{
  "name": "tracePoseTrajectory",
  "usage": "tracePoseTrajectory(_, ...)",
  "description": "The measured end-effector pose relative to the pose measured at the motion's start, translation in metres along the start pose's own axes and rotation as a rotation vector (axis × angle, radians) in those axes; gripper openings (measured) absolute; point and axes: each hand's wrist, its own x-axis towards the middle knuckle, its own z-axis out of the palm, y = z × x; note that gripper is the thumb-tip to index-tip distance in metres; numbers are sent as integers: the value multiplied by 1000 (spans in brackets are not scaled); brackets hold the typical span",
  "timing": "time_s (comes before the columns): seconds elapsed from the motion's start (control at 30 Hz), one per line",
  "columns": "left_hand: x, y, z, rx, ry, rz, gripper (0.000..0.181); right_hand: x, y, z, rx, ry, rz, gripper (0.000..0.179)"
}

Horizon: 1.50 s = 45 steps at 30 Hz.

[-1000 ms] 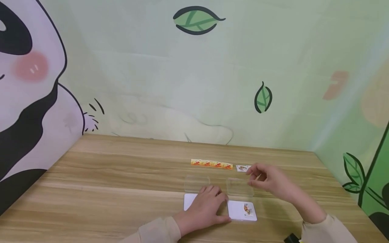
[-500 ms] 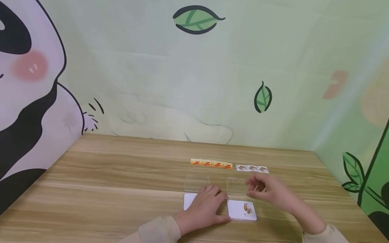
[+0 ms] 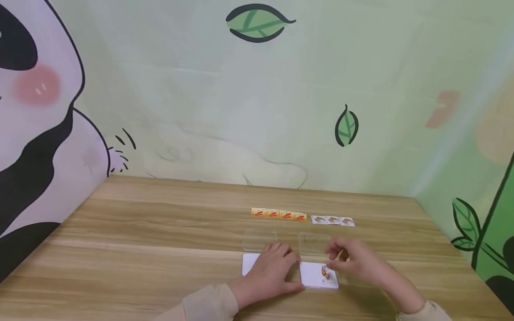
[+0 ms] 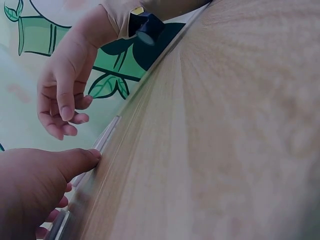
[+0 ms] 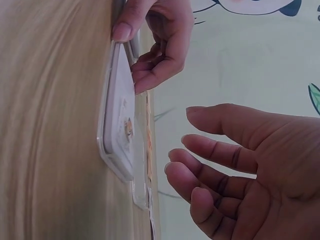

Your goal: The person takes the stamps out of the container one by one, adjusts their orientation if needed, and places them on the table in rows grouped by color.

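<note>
My left hand [image 3: 270,267] lies across the gap between two white card stacks. Its thumb and fingers grip the left end of the right card stack [image 3: 311,274], at its near and far edges. This stack sits in a clear plastic tray [image 5: 104,150] and bears a small colourful picture [image 3: 326,273] near its right end. The left card stack [image 3: 250,263] is partly hidden under the same hand. My right hand [image 3: 357,258] hovers by the right stack's far right corner. Its fingers are loosely bent, with nothing between them in the right wrist view.
Two clear plastic lids, a left one [image 3: 259,240] and a right one [image 3: 313,243], lie behind the stacks. Farther back are a row of yellow-orange picture pieces [image 3: 279,214] and a row of white ones [image 3: 333,220]. The wooden table [image 3: 160,240] meets a painted wall.
My right hand has moved back from the white picture pieces toward the right card stack, uncovering the row's right end. The left hand keeps its place.
</note>
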Motion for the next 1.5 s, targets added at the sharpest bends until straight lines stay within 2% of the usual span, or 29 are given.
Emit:
tracePoseTrajectory(0.27, 1, -1, 1, -19, -8, -10, 49, 0, 3, 3, 7, -30, 17, 20)
tracePoseTrajectory(0.57, 1, -1, 0, -30, 1, -2, 49, -2, 3, 8, -30, -67, 82, 20)
tracePoseTrajectory(1.1, 1, 1, 0, -17, 7, -7, 48, -2, 4, 17, -181, -45, 56, 21)
tracePoseTrajectory(1.5, 0, 2, -3, -15, 0, 0, 48, -1, 4, 22, -234, -30, 102, 21)
